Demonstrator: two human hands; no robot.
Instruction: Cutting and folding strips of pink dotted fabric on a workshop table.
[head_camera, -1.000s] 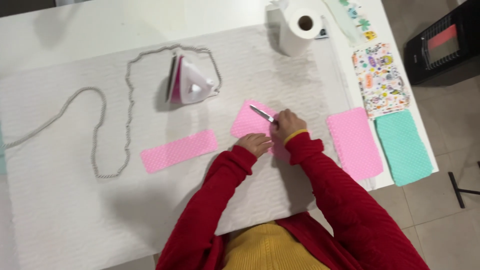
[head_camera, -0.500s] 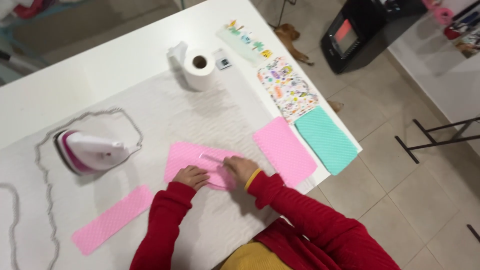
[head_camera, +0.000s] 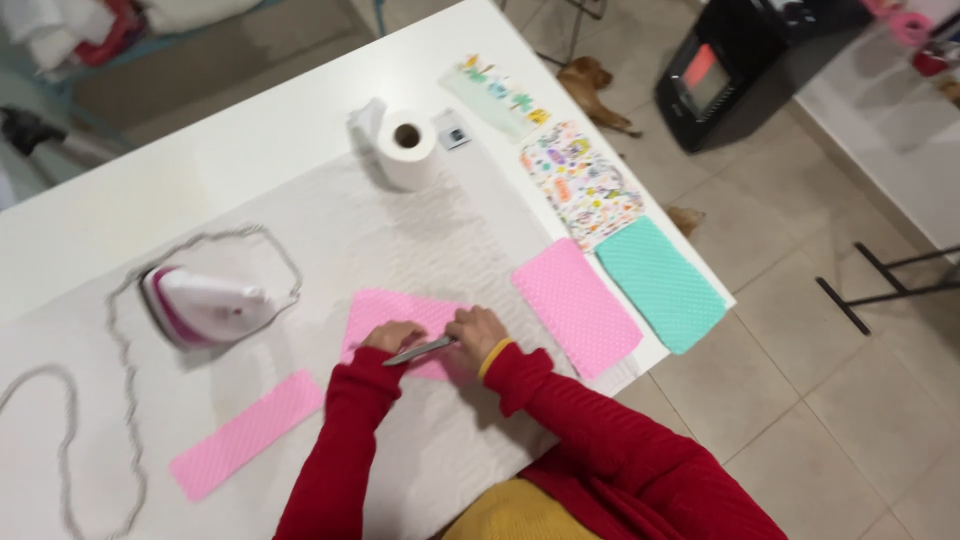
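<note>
The right hand (head_camera: 478, 328) has its grip closed on a slim grey tool (head_camera: 420, 351) laid across the pink fabric piece (head_camera: 405, 320); the left hand (head_camera: 392, 336) presses that piece flat, fingers curled, its grip unclear. Left of both, a pink strip (head_camera: 245, 435) and an iron (head_camera: 205, 305) sit on the white counter (head_camera: 200, 150). Beyond, a paper roll (head_camera: 407, 148); right, pink (head_camera: 575, 305) and teal (head_camera: 660, 283) rectangles. Tiled floor (head_camera: 850, 400) farther out. The tool's tip is blurred.

Both red-sleeved arms reach in from the counter's near edge, elbows bent. The left hand (head_camera: 392, 336) lies flat, knuckles up; the right hand (head_camera: 476, 332) sits just beside it, fingers curled closed.
</note>
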